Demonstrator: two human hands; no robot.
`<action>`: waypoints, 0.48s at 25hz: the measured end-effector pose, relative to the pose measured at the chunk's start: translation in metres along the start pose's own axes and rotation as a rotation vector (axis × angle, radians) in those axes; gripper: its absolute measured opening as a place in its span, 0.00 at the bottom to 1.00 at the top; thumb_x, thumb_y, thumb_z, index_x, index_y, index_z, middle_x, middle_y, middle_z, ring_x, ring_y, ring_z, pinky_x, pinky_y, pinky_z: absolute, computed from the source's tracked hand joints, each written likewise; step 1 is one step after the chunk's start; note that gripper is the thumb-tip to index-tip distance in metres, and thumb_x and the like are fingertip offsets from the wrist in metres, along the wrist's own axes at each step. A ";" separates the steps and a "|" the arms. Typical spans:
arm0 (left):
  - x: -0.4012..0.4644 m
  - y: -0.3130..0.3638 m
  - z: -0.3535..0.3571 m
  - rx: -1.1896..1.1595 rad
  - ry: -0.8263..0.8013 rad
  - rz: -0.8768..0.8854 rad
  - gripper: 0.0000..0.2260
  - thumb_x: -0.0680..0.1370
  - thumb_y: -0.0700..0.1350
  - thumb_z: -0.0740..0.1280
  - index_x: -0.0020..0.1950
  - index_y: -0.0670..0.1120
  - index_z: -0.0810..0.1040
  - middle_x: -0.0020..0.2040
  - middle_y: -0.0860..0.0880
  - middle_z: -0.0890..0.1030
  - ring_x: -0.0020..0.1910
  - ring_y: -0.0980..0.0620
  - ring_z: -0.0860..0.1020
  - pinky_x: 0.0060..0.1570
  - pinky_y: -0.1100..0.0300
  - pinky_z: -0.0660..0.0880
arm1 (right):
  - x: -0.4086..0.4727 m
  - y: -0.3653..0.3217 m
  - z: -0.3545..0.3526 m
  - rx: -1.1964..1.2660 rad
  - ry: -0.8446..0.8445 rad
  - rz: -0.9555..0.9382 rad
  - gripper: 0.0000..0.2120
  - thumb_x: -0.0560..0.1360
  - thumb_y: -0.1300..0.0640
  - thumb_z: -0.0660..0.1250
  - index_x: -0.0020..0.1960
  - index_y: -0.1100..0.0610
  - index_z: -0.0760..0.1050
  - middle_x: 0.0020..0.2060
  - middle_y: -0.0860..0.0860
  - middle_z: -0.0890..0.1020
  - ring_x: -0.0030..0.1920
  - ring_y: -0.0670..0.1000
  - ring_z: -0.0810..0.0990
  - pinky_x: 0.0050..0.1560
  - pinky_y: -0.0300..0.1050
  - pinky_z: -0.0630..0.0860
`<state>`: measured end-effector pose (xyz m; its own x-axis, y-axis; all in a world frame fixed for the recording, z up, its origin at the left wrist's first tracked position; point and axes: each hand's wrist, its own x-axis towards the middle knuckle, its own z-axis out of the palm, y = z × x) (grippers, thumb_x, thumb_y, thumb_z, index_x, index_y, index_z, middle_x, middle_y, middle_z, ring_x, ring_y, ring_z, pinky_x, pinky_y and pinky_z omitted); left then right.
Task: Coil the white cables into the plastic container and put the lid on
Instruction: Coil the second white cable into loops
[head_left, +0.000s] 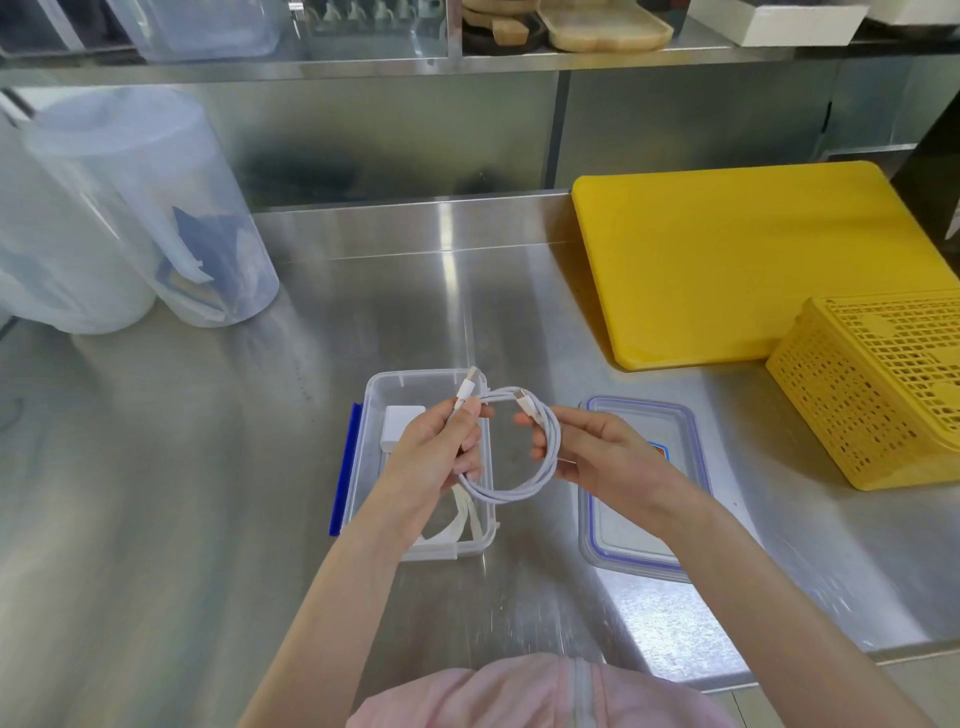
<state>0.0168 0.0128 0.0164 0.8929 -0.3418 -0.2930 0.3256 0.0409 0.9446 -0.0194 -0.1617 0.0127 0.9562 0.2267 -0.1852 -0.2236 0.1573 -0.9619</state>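
Note:
A white cable (511, 493) is wound into a round coil and held above the steel counter. My left hand (434, 452) grips the coil's left side, with one plug end sticking up past the fingers. My right hand (605, 449) pinches the coil's right side near the other plug. Under my left hand stands the clear plastic container (382, 387) with a blue clip on its left side. Inside it lie a white charger block (397, 428) and another white cable (457, 525). The clear lid (631, 540) with a blue seal lies flat to the right of the container.
A yellow cutting board (737, 260) lies at the back right, with a yellow perforated basket (878, 389) upside down at its near corner. Two clear plastic tubs (145, 208) stand at the back left. The counter's front edge runs just before my body.

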 end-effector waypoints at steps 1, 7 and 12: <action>0.000 -0.001 0.000 -0.001 0.009 0.000 0.10 0.79 0.47 0.58 0.44 0.45 0.77 0.23 0.57 0.67 0.21 0.58 0.65 0.26 0.67 0.69 | 0.001 0.001 0.000 0.065 0.028 0.005 0.16 0.77 0.62 0.57 0.45 0.49 0.82 0.30 0.43 0.82 0.34 0.40 0.79 0.39 0.33 0.77; 0.003 -0.006 -0.002 0.010 0.108 -0.014 0.11 0.80 0.46 0.57 0.44 0.46 0.77 0.22 0.57 0.69 0.22 0.59 0.67 0.32 0.63 0.69 | 0.006 0.000 0.003 0.044 0.093 0.028 0.10 0.77 0.55 0.58 0.50 0.49 0.78 0.36 0.44 0.85 0.39 0.42 0.82 0.40 0.35 0.79; 0.002 -0.007 -0.022 0.199 0.192 0.005 0.08 0.79 0.44 0.58 0.41 0.47 0.73 0.27 0.56 0.77 0.25 0.59 0.76 0.39 0.59 0.75 | 0.020 0.009 0.019 -0.404 0.205 -0.042 0.13 0.73 0.63 0.64 0.56 0.52 0.72 0.40 0.48 0.82 0.35 0.41 0.82 0.38 0.34 0.80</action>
<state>0.0233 0.0324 0.0058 0.9431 -0.1569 -0.2931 0.2706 -0.1501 0.9509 -0.0057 -0.1376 0.0044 0.9896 0.0266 -0.1412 -0.1312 -0.2343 -0.9633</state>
